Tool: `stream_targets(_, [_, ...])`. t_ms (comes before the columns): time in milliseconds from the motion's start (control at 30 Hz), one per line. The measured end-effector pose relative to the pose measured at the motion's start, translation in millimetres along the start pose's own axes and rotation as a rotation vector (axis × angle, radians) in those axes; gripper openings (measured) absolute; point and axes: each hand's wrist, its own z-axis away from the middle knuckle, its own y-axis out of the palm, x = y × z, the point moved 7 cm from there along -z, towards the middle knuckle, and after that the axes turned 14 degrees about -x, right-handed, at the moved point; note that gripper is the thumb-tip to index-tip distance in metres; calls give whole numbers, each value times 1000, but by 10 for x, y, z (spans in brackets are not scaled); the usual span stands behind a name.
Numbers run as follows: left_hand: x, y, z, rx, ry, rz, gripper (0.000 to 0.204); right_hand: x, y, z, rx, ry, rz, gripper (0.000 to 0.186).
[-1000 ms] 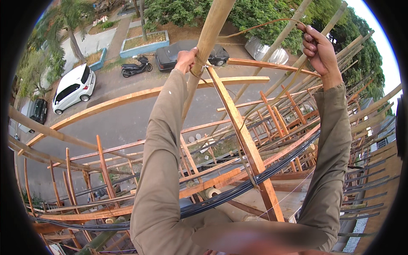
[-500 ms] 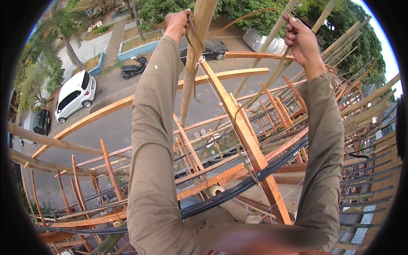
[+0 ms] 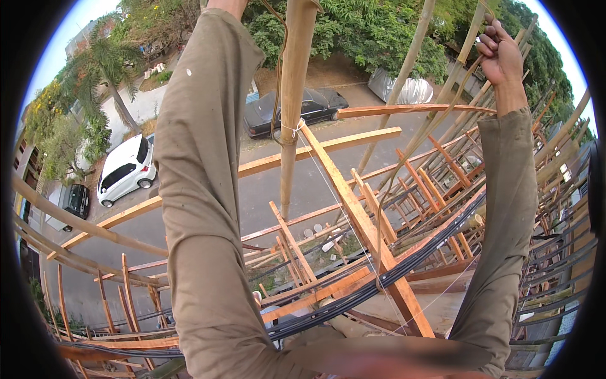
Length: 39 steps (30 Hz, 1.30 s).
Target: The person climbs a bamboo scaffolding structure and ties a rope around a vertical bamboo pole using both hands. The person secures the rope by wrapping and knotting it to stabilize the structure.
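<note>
Since the last frame, my left hand [image 3: 228, 6] has risen until only its wrist end shows at the top edge, and my right hand [image 3: 499, 54] has shifted up and outward. Leftmost I see a white car [image 3: 126, 170] on the road. I cannot tell how the left fingers stand or what they hold. A brown strand [image 3: 283, 39] hangs just left of the upright bamboo pole [image 3: 297, 82], which has white cord [image 3: 292, 130] around it near a timber beam's [image 3: 353, 205] upper end. The tan strip [image 3: 470, 72] slants from that beam up to my right fingers, curled and pinched closed on it.
</note>
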Motion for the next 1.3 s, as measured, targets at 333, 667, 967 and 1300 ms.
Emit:
stream_targets(333, [-413, -70, 147, -93, -99, -197, 20, 1046, 115, 367, -107, -157, 215, 40])
stream_targets(667, [-1832, 249, 665, -93, 364, -224, 26, 2525, -592, 472, -221, -465, 480, 38])
stream_targets(967, [-1441, -556, 1675, -88, 276, -814, 28, 1555, -1141, 1118, 58, -412, 1362, 29])
stream_targets(1300, [-957, -379, 2393, 26, -60, -591, 26, -928, -759, 2113, 542, 9, 1855, 30])
